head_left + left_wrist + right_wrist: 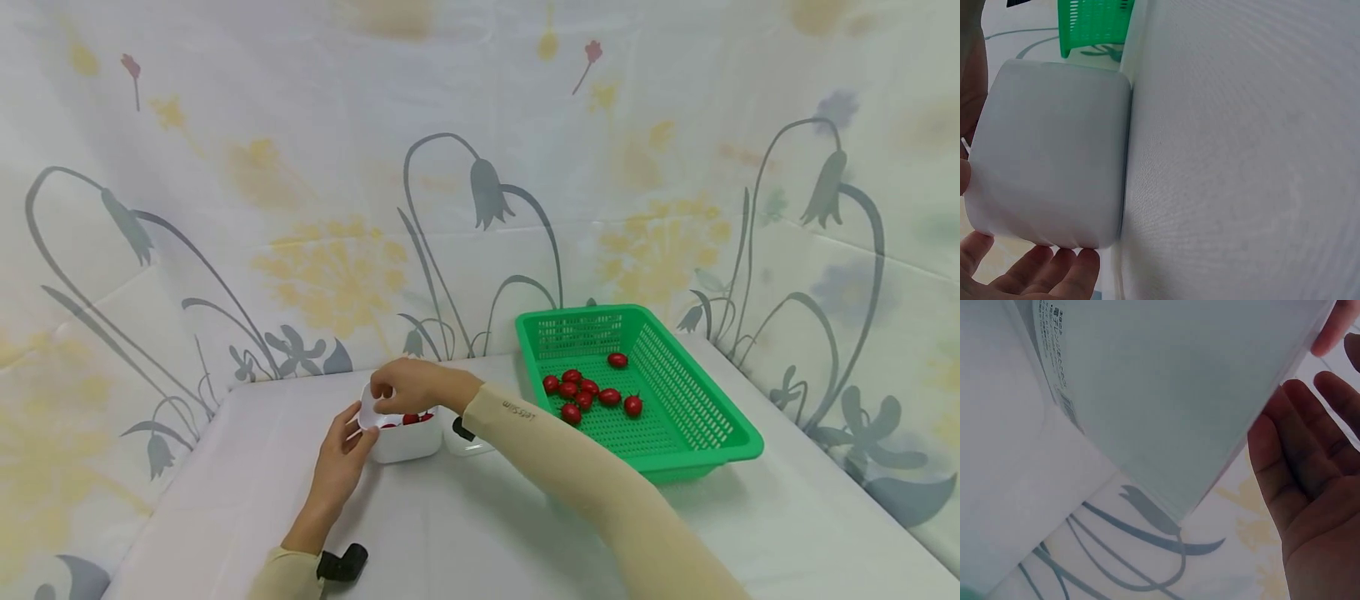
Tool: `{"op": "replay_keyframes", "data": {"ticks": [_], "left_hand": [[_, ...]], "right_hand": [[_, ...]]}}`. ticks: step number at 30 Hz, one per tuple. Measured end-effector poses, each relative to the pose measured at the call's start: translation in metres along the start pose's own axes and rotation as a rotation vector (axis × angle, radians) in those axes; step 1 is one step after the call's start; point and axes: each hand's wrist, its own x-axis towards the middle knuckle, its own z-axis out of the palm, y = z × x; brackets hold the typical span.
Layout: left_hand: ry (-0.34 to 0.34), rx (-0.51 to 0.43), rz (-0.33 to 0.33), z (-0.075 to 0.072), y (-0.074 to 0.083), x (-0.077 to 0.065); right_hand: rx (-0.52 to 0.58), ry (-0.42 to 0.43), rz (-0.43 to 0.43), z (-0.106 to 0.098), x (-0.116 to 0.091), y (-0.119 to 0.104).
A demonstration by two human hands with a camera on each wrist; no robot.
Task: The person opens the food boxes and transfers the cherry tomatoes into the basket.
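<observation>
A white plastic container (405,443) with red cherry tomatoes (412,418) in it stands on the table. My left hand (341,462) holds it at its left end, thumb by the near rim; in the left wrist view the fingertips (1082,269) press one side of the container (1054,156). Over the opening is my right hand (416,386), its fingers bent downward. The right wrist view shows the right hand (1316,481) beside the rim of the container (1166,394), fingers loosely bent, with nothing visible in them. The forearm hides part of the container's far side.
At the right sits a green perforated basket (682,458) with several cherry tomatoes (588,388) in it. A clear plastic piece (468,448) lies just right of the container, partly under the right forearm. Behind the table hangs a flower-patterned cloth (480,108).
</observation>
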Motion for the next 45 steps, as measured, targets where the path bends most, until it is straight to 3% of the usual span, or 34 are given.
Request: {"op": "replay_keyframes", "data": {"ticks": [13,23,32,45], "left_hand": [[0.007,0.016,0.0,0.0,-0.004,0.002],[0.004,0.003,-0.001,-0.001,-0.003,0.0],[0.011,0.0,0.023,0.0,-0.004,0.002],[0.025,-0.004,0.032,0.001,-0.003,0.002]], "right_hand": [[0.076,-0.068,0.017,0.013,0.015,-0.001],[0.135,-0.154,0.122,0.023,0.023,0.0],[0.08,-0.241,0.196,0.028,0.026,0.004],[0.004,-0.178,0.198,0.033,0.026,0.007]]}}
